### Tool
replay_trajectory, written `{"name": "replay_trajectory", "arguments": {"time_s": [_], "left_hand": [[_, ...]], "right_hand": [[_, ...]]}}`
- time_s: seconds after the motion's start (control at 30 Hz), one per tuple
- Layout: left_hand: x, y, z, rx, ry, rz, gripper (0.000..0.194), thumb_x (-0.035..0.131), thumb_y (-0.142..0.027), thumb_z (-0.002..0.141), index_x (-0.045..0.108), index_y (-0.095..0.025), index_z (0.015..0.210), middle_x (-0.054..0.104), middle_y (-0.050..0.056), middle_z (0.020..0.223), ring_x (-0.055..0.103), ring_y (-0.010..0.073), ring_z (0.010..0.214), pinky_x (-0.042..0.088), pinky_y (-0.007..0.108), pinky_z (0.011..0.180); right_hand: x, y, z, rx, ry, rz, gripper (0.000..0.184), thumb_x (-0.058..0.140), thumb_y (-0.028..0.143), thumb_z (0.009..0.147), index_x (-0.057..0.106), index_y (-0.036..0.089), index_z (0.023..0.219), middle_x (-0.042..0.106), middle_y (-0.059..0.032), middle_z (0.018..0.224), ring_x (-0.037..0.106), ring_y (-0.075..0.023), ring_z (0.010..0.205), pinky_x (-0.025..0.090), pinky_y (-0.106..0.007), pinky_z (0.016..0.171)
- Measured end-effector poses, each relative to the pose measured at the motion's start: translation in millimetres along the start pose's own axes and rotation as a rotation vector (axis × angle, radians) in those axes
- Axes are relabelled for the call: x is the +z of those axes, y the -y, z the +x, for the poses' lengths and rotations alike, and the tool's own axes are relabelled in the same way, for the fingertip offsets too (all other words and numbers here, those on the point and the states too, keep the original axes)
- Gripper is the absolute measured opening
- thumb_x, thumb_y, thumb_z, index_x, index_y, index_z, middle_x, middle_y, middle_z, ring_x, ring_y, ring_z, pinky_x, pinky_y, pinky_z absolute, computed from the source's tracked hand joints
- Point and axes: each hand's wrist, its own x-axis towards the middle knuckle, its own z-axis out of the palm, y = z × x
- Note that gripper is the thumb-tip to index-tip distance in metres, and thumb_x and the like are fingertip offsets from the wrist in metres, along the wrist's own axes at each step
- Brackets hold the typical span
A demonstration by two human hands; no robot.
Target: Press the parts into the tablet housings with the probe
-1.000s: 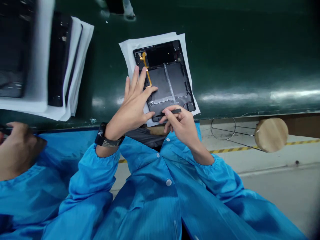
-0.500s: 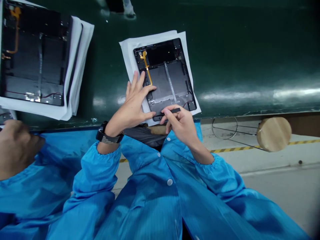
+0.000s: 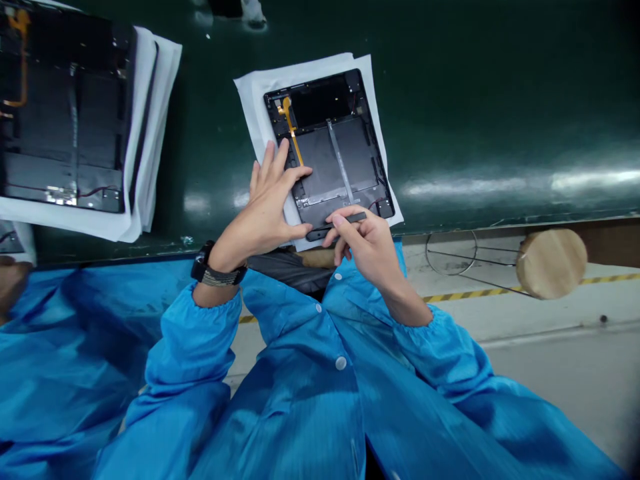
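Note:
An opened tablet [image 3: 336, 157] lies slightly turned on white sheets [image 3: 250, 90], its inner side facing up. An orange flex cable [image 3: 291, 128] runs along its left side and a grey ribbon cable [image 3: 340, 163] down its middle. My left hand [image 3: 267, 200] rests with fingers spread over the tablet's left edge, the thumb by the bottom left corner. Between the thumb and fingers of my right hand [image 3: 365, 243] is a short black stick-like tool [image 3: 357, 217], held at the tablet's bottom edge. Its tip is hidden by my fingers.
Another opened tablet [image 3: 95, 133] lies on layered white sheets [image 3: 155, 133] at the left of the green table [image 3: 500, 100]. A co-worker's hand [image 3: 11, 283] and blue sleeve are at the left edge. A round wooden stool [image 3: 551, 264] stands beyond the table edge, right.
The co-worker's hand has moved left, mostly out of view. My right hand and the black tool have shifted slightly to the right; my left hand stays on the tablet.

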Motion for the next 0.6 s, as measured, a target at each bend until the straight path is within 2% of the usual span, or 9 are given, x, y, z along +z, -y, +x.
{"name": "replay_trajectory", "arguments": {"time_s": [0.37, 0.6], "left_hand": [[-0.2, 2.4, 0.6, -0.001, -0.004, -0.040, 0.083, 0.084, -0.055, 0.076, 0.045, -0.036, 0.147, 0.002, 0.001, 0.180, -0.013, 0.0370, 0.164, 0.000, 0.066, 0.134], [-1.3, -0.1, -0.7, 0.003, -0.009, -0.034, 0.080, 0.081, -0.062, 0.078, 0.044, -0.037, 0.144, 0.003, 0.001, 0.180, -0.012, 0.0382, 0.164, 0.002, 0.071, 0.131]], "right_hand": [[3.5, -3.1, -1.3, -0.003, -0.010, -0.002, 0.037, 0.068, 0.054, 0.095, 0.062, 0.017, 0.097, 0.073, 0.0011, 0.068, 0.058, -0.0079, 0.039, 0.040, -0.020, 0.038], [3.4, -2.5, -1.2, 0.001, -0.012, 0.005, 0.035, 0.068, 0.052, 0.097, 0.062, 0.018, 0.098, 0.073, 0.0015, 0.069, 0.057, -0.0076, 0.038, 0.040, -0.019, 0.037]]}}
